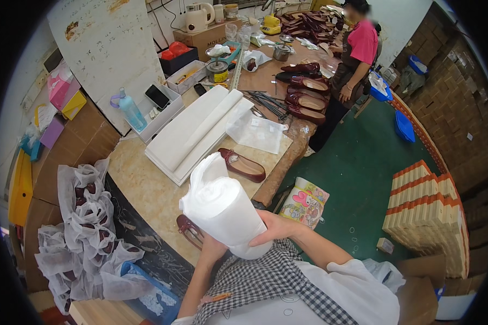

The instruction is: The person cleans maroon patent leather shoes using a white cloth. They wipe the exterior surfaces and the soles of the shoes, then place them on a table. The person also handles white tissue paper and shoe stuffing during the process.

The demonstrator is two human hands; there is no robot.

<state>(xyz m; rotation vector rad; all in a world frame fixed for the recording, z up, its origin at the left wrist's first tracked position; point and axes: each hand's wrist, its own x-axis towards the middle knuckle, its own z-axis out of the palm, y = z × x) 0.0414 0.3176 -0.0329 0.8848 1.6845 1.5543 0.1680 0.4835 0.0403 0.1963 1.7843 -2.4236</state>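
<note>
Above the near edge of the worktable I hold a thick roll of thin white sheet material. My left hand is closed against its lower left side, with the fingers partly hidden. My right hand grips the right side, thumb on the front. A loose white flap stands up at the roll's far end. Just beyond the roll lies a dark red flat shoe. Another dark red shoe is partly covered by the roll and my left hand. Farther off are stacked white sheets and a translucent white bag.
Wrapped shoes are heaped at the left beside a blue crate. A co-worker stands at the far right of the table near a row of red shoes. Stacked boxes stand on the green floor.
</note>
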